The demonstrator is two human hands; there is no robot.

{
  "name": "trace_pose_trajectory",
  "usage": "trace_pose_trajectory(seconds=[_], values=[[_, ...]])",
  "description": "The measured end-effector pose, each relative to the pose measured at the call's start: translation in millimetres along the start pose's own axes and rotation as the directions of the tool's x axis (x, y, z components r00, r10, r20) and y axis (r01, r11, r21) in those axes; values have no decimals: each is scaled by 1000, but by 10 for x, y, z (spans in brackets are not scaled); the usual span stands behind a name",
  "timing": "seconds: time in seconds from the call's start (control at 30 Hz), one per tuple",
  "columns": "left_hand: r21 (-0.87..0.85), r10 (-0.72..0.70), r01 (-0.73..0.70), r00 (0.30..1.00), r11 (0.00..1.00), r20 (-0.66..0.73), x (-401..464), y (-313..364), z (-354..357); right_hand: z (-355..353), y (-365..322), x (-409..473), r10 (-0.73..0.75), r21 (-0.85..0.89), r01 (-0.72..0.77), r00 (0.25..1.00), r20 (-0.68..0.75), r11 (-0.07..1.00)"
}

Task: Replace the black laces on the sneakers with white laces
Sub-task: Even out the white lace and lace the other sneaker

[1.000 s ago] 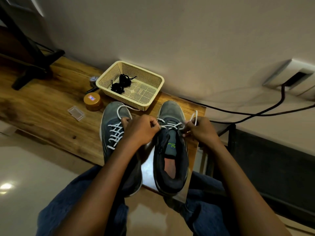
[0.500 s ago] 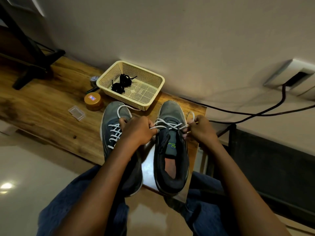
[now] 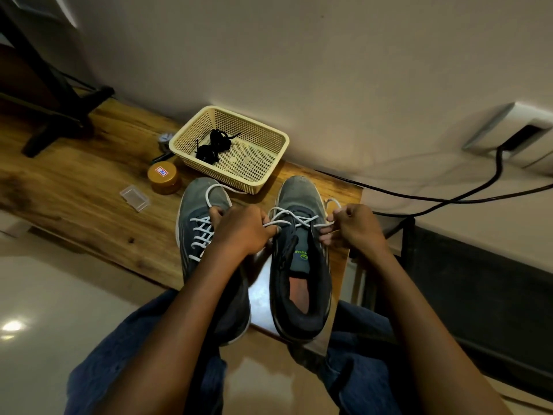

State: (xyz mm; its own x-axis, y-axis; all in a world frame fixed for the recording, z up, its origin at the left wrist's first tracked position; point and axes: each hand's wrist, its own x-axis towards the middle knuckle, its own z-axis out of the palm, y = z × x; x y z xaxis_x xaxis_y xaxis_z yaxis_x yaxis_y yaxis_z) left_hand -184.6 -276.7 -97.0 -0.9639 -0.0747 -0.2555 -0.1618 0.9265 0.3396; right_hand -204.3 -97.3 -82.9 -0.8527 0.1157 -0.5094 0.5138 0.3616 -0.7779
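the left hand [image 3: 244, 229] pinches one end of the white lace [image 3: 294, 218] and the right hand [image 3: 353, 224] pinches the other, over the right sneaker [image 3: 299, 265] near the bench's [image 3: 74, 187] right edge. only its eyelets nearest the toe are threaded. the left sneaker [image 3: 200, 223] just beside it carries white lacing. behind both, toward the back edge, a cream basket [image 3: 263, 178] holds the black laces [image 3: 214, 146]. an amber jar [image 3: 164, 178] and a small clear box [image 3: 134, 198] sit left of the basket.

Left forearm hides the left sneaker's [image 3: 200, 205] heel.
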Motion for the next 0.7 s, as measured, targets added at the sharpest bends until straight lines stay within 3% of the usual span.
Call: trace_pose_trajectory(seconds=[0.17, 0.3, 0.43, 0.6, 0.7], values=[[25, -1, 1, 1000, 1000, 8, -4, 0, -11, -26, -52, -41, 65, 202, -64, 998, 4, 977], [23, 1, -1, 1000, 1000, 13, -8, 13, -20, -8, 8, -92, -57, -56, 58, 998, 17, 997], [5, -3, 3, 1000, 1000, 10, -11, 10, -27, -15, -14, -59, -13, 74, 16, 999, -38, 997], [3, 3, -3, 1000, 1000, 16, -8, 8, -13, 13, -38, -113, -67, -63, 66, 998, -8, 996], [-1, 8, -8, 1000, 1000, 16, -10, -4, -10, 2, -65, -90, -12, 37, 14, 998, -57, 999]])
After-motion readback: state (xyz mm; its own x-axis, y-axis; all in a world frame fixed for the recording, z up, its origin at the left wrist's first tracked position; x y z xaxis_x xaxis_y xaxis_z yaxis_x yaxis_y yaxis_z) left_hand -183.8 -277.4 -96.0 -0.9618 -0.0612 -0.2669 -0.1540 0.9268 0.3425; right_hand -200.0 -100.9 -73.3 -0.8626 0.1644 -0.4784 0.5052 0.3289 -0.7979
